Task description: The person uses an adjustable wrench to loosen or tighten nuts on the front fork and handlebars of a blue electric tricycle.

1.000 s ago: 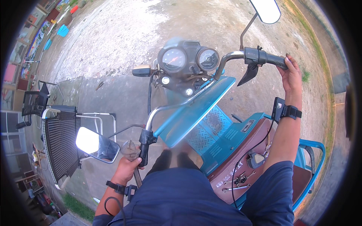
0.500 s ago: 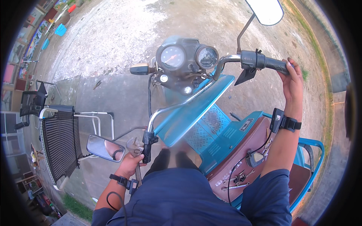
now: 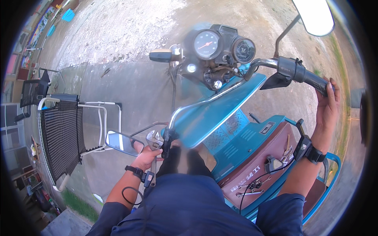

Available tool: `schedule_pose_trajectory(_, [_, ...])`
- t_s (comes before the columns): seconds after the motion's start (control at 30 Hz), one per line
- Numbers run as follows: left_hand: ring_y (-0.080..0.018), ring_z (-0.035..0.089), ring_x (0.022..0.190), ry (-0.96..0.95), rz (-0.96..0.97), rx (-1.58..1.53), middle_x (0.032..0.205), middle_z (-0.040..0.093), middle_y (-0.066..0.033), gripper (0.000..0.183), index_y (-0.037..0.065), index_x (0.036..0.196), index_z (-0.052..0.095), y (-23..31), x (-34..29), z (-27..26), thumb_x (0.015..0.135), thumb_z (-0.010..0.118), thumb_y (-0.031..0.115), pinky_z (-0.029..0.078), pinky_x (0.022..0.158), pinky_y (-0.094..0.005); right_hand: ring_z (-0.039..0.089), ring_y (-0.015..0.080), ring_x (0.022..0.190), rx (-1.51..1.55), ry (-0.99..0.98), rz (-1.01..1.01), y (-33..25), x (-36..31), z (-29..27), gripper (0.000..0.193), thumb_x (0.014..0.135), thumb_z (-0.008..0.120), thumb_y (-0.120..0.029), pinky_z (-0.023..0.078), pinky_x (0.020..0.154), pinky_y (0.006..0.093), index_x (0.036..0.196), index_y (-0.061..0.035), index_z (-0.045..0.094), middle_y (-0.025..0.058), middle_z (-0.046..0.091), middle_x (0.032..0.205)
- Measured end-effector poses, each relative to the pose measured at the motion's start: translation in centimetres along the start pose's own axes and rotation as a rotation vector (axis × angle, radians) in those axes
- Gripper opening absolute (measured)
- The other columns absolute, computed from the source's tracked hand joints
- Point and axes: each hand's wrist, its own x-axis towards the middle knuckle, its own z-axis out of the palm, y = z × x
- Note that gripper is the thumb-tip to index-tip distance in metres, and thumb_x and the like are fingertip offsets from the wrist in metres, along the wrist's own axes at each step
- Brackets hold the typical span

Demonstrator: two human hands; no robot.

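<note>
My left hand point(image 3: 147, 157) is closed around an adjustable wrench point(image 3: 153, 137), its jaw pointing up beside the left handlebar grip point(image 3: 167, 146). The thumb reaches across to that black grip. On the far right, my right hand point(image 3: 329, 103) has its fingers wrapped over the outer end of the right handlebar grip point(image 3: 315, 81). Between the two grips runs the chrome handlebar point(image 3: 208, 97) of a blue three-wheeler, with a round speedometer point(image 3: 207, 44) and a second dial point(image 3: 243, 50) ahead of it.
Several wrenches point(image 3: 252, 192) and a grey metal piece point(image 3: 273, 163) lie on the brown seat point(image 3: 236, 179) at right. Mirrors stick out on the left point(image 3: 124, 143) and right point(image 3: 315, 17). A black mesh folding chair point(image 3: 63, 137) stands at left.
The handlebar has swung clockwise: its left end has gone forward and its right end back, with both hands moving along. The dials have shifted right in view.
</note>
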Motion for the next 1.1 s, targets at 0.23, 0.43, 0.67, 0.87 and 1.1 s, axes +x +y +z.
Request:
schedule_pose_trajectory(0.23, [-0.0199,0.063,0.1,0.081,0.036,0.007,0.113,0.064,-0.0051,0.028,0.006,0.122,0.058,-1.2,2.2,-1.2,0.094,0.061,0.009,0.056,0.082,-0.042,0.062,0.0226,0.115,-0.065,-0.009,-0.047,-1.0,-2.1,0.1,0.025,0.1,0.055,-0.011,0.054,0.097,0.0349,0.125,-0.0035,0.056,0.0177,0.059,0.128])
schedule_pose_trajectory(0.43, [-0.0179,0.067,0.086,0.262,0.149,0.356,0.097,0.069,-0.0076,0.023,0.003,0.114,0.063,-1.7,3.1,-0.4,0.093,0.06,0.012,0.053,0.073,-0.0324,0.061,0.0236,0.115,-0.062,0.021,-0.05,-1.7,-3.1,1.1,0.025,0.1,0.054,-0.011,0.054,0.098,0.037,0.124,-0.003,0.055,0.0181,0.059,0.128])
schedule_pose_trajectory(0.67, [-0.0209,0.071,0.075,0.341,0.273,0.896,0.09,0.07,-0.0189,0.025,0.002,0.115,0.063,-0.8,1.2,-0.9,0.091,0.06,0.01,0.053,0.069,-0.0347,0.062,0.0228,0.114,-0.167,-0.02,-0.057,-3.0,-4.5,3.2,0.029,0.1,0.054,-0.012,0.055,0.097,0.036,0.127,-0.0002,0.053,0.0188,0.059,0.127])
schedule_pose_trajectory(0.87, [-0.0191,0.069,0.062,0.292,0.204,0.681,0.087,0.071,-0.0137,0.024,-0.002,0.112,0.062,-2.8,-0.6,-3.2,0.09,0.06,0.008,0.055,0.06,-0.0317,0.064,0.0193,0.11,-0.267,-0.022,-0.095,-3.7,-4.6,5.8,0.033,0.099,0.058,-0.015,0.055,0.092,0.0318,0.128,0.0004,0.054,0.0161,0.062,0.124])
schedule_pose_trajectory(1.1, [-0.0152,0.066,0.062,0.127,0.036,0.557,0.088,0.068,-0.0105,0.023,-0.002,0.113,0.053,-0.5,-5.4,-2.2,0.095,0.056,0.011,0.051,0.053,-0.0266,0.064,0.0179,0.107,-0.27,-0.049,-0.082,-4.4,-5.3,8.1,0.035,0.096,0.063,-0.019,0.052,0.094,0.0313,0.127,-0.0019,0.056,0.0135,0.064,0.12])
